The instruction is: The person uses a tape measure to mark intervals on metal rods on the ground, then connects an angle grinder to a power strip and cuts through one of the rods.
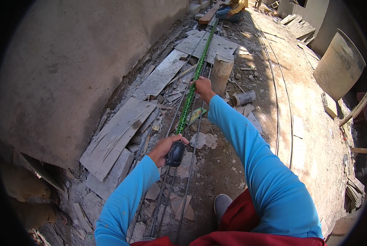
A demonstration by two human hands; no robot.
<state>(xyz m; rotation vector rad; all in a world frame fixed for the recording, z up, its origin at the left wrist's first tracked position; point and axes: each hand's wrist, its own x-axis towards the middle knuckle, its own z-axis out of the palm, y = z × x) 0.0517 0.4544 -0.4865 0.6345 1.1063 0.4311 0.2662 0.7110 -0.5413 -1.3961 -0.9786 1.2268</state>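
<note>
2 hands stretch a green measuring tape along steel rebars on rubble-strewn ground.

The left hand (164, 148), at lower centre of the frame, is clenched around the black tape-measure case (175, 154); the green tape (193, 84) runs from it toward the upper centre. The right hand (202, 87), just above the middle, pinches the tape against the rebars (190, 164), beside a short upright concrete cylinder (221, 74). Grey weathered boards (117, 137) lie to the left along a plastered wall (77, 61). Another person (232, 11) crouches at the top edge where the tape ends. A large drum (339, 65) stands at upper right.
</note>
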